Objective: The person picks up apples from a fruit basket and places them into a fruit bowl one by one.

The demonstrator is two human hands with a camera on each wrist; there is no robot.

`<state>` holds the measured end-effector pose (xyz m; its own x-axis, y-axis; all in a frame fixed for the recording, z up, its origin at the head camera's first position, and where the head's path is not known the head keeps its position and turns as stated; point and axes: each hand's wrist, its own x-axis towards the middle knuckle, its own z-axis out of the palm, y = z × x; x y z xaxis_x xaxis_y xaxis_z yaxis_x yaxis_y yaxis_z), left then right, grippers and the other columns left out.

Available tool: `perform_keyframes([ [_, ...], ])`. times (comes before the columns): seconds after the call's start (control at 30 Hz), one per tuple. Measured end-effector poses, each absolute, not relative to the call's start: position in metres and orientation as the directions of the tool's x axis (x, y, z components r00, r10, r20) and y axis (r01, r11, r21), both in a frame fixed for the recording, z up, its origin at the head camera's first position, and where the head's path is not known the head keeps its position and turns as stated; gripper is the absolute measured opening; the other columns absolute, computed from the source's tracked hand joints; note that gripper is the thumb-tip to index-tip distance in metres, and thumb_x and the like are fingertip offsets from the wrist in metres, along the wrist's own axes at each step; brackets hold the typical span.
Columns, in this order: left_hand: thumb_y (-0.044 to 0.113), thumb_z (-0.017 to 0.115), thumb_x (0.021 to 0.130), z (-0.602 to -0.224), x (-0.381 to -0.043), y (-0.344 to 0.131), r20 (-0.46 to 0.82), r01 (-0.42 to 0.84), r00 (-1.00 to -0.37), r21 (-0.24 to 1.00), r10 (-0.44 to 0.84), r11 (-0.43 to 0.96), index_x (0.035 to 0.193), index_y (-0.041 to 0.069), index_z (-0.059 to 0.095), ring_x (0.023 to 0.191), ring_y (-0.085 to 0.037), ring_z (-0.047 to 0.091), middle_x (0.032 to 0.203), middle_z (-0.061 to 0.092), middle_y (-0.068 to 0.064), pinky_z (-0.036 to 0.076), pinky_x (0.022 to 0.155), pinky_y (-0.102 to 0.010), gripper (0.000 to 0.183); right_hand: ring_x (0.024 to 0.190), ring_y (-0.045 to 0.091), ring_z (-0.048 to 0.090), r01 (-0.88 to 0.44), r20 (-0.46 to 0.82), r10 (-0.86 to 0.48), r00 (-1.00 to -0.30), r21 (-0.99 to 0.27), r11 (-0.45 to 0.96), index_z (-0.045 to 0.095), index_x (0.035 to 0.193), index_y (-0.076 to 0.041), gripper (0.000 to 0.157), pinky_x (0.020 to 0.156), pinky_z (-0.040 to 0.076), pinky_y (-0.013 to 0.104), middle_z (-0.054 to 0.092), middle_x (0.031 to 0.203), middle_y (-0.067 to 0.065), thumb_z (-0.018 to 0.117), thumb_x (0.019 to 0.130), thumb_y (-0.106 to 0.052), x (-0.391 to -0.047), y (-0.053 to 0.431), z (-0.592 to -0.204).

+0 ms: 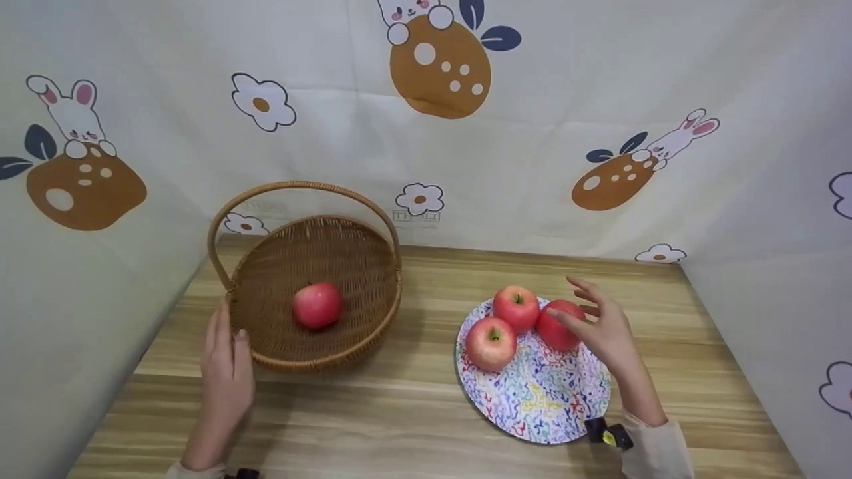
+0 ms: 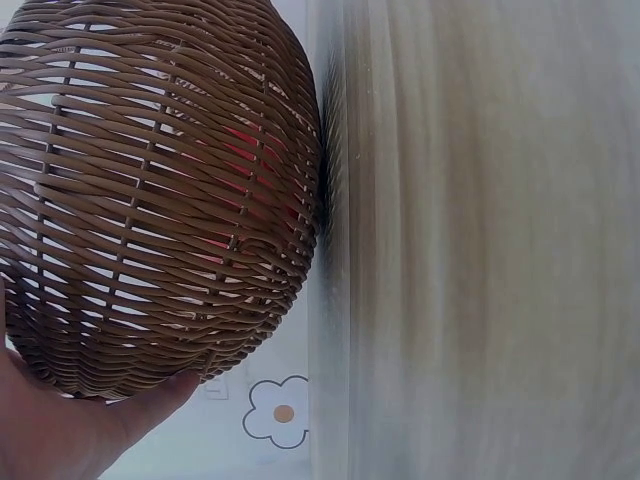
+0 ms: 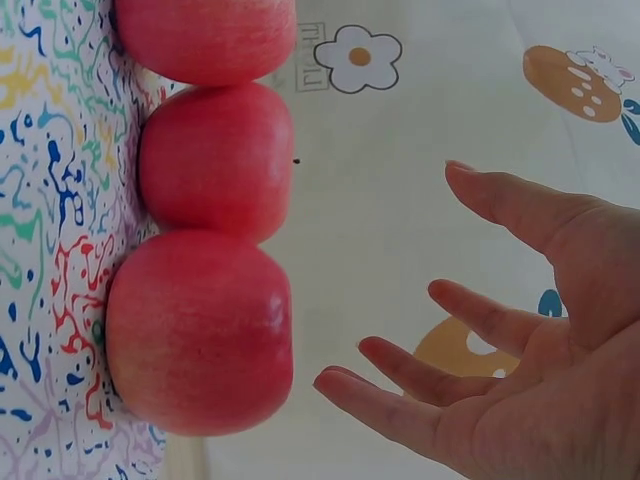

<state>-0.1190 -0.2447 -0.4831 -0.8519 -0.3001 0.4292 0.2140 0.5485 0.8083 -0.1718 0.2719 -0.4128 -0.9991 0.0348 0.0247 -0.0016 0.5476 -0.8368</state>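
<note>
A brown wicker basket (image 1: 359,266) with an arched handle stands at the left of the table, one red apple (image 1: 317,305) inside it. My left hand (image 1: 226,366) rests against the basket's left side, fingers extended; the left wrist view shows it alongside the woven wall (image 2: 160,200). On the right, a round, colourfully patterned plate (image 1: 539,399) carries three red apples in a cluster: a back one (image 1: 514,307), a front left one (image 1: 490,344) and a right one (image 1: 556,330). Over the right apple hovers my right hand (image 1: 609,332), fingers spread; a gap shows in the right wrist view.
The wood-grain table (image 1: 373,412) is enclosed at the back and sides by a pale cloth (image 1: 319,146) printed with rabbits, fruit and flowers. The basket's tall handle (image 1: 306,186) arches up near the back cloth. Table surface lies between basket and plate.
</note>
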Motion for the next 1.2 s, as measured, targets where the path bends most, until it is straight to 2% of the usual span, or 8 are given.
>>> perform_keyframes([
  [0.17,0.005,0.040,0.109,-0.482,-0.119,-0.245,0.435,0.219,-0.850,0.806,-0.299,0.550,0.161,-0.012,0.026,0.154,-0.054,0.023,0.167,0.023,-0.036,0.017,0.127,-0.065,0.056,0.135,0.056,0.051,-0.010,0.025,0.022,-0.999,-0.851,0.524,0.045,0.157,0.000,0.071,0.104,0.054,0.059,0.043,0.157,0.034,0.079,0.096,-0.015,-0.173,0.264,-0.411],
  [0.27,0.004,0.040,0.109,-0.483,-0.120,-0.244,0.441,0.226,-0.846,0.807,-0.301,0.546,0.161,-0.012,0.027,0.154,-0.053,0.023,0.166,0.024,-0.036,0.017,0.127,-0.064,0.056,0.136,0.055,0.052,-0.021,0.032,0.012,-0.999,-0.859,0.511,0.046,0.157,0.000,0.071,0.109,0.051,0.058,0.044,0.157,0.033,0.079,0.095,-0.013,-0.174,0.259,-0.411],
  [0.5,0.004,0.039,0.109,-0.484,-0.121,-0.243,0.450,0.239,-0.839,0.810,-0.306,0.536,0.162,-0.010,0.026,0.154,-0.053,0.024,0.166,0.025,-0.036,0.017,0.127,-0.062,0.056,0.139,0.054,0.050,-0.088,0.088,-0.023,-0.996,-0.869,0.487,0.050,0.154,0.002,0.069,0.113,0.045,0.063,0.048,0.155,0.032,0.080,0.093,-0.010,-0.176,0.248,-0.410],
  [0.87,0.005,0.039,0.109,-0.484,-0.121,-0.244,0.457,0.243,-0.837,0.804,-0.303,0.542,0.161,-0.011,0.027,0.153,-0.054,0.025,0.166,0.025,-0.036,0.018,0.127,-0.064,0.056,0.137,0.055,0.051,-0.079,0.064,-0.047,-0.997,-0.865,0.496,0.052,0.153,0.000,0.067,0.107,0.052,0.060,0.048,0.154,0.033,0.081,0.094,-0.012,-0.178,0.231,-0.404],
  [1.07,0.003,0.040,0.108,-0.484,-0.121,-0.245,0.448,0.237,-0.840,0.810,-0.305,0.537,0.162,-0.010,0.027,0.153,-0.054,0.025,0.165,0.026,-0.036,0.019,0.126,-0.066,0.057,0.134,0.051,0.055,-0.084,0.057,-0.073,-0.996,-0.882,0.464,0.052,0.154,-0.001,0.067,0.099,0.059,0.048,0.048,0.154,0.033,0.081,0.094,-0.013,-0.178,0.221,-0.402],
  [1.2,0.005,0.039,0.109,-0.485,-0.121,-0.245,0.450,0.241,-0.839,0.810,-0.305,0.534,0.162,-0.010,0.027,0.153,-0.054,0.024,0.165,0.025,-0.036,0.018,0.126,-0.065,0.056,0.131,0.048,0.058,-0.094,0.061,-0.085,-0.995,-0.877,0.472,0.053,0.154,-0.004,0.068,0.095,0.061,0.045,0.050,0.153,0.031,0.082,0.094,-0.015,-0.178,0.216,-0.402],
])
